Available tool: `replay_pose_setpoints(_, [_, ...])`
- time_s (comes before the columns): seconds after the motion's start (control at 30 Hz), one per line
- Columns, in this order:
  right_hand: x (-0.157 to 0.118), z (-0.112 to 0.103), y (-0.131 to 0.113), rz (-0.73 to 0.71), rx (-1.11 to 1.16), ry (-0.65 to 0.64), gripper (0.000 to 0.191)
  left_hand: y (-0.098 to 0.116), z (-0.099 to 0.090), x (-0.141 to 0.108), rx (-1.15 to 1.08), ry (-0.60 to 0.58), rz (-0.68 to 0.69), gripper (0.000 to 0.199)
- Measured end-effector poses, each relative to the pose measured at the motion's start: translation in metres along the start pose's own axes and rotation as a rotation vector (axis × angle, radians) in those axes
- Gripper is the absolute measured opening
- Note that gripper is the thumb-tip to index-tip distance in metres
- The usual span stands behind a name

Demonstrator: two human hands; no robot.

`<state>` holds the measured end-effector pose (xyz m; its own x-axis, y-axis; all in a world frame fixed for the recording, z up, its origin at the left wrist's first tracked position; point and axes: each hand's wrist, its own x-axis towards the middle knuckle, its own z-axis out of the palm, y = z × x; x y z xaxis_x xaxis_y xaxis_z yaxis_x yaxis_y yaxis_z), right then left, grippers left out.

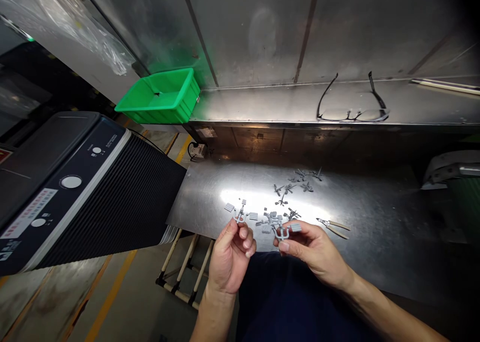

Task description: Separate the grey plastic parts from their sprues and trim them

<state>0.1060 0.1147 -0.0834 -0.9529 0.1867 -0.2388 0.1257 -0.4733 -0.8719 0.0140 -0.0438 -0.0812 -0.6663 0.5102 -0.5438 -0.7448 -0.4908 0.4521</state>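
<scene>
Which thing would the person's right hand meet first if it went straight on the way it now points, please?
Past the grey plastic piece in its fingers, the right hand would probably meet the other grey plastic piece, in the left hand; depth is unclear, so the loose grey parts below could come first.

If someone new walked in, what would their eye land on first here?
The bright green plastic crate jumps out first, at the left end of the steel shelf. Below, the left hand and right hand hold grey plastic parts over a glaring steel bench, with more grey parts scattered beyond and side cutters to the right.
</scene>
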Motion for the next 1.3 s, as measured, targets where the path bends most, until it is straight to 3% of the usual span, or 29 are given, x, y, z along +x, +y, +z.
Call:
replay_pose_setpoints(0.1, [0.008,-0.02,0.027,0.086,-0.049,0.017,0.026,0.003,-0.005,0.004,-0.01,0.035,0.013,0.022])
replay_pose_setpoints(0.17, [0.013,-0.045,0.058,0.235,-0.06,0.11,0.034,0.004,-0.017,0.012,-0.013,0.092,0.038,0.023])
replay_pose_setpoints(0.27, [0.014,-0.09,0.108,0.511,-0.061,0.438,0.038,-0.002,-0.049,0.03,0.078,0.222,0.075,0.027])
replay_pose_setpoints(0.37, [0.005,-0.122,0.14,0.604,-0.078,0.574,0.028,-0.02,-0.087,0.048,0.293,0.345,0.069,0.036])
replay_pose_setpoints(0.53, [-0.003,-0.133,0.15,0.586,-0.05,0.577,0.026,-0.059,-0.134,0.073,0.676,0.421,0.057,0.04])
replay_pose_setpoints(0.7, [0.014,-0.129,0.157,0.555,-0.032,0.584,0.023,-0.083,-0.157,0.118,1.071,0.379,0.076,0.029])
replay_pose_setpoints(0.83, [0.03,-0.129,0.162,0.544,-0.013,0.595,0.017,-0.087,-0.152,0.161,1.32,0.317,0.127,0.025])
replay_pose_setpoints(1.1, [0.083,-0.144,0.15,0.446,-0.009,0.653,0.015,-0.09,-0.091,0.234,1.476,0.181,0.214,0.033])
replay_pose_setpoints(1.2, [0.103,-0.154,0.145,0.4,-0.021,0.671,0.018,-0.093,-0.083,0.248,1.489,0.078,0.188,0.04])
replay_pose_setpoints(1.3, [0.111,-0.163,0.146,0.397,-0.07,0.676,0.025,-0.095,-0.091,0.245,1.588,0.042,0.204,0.041])
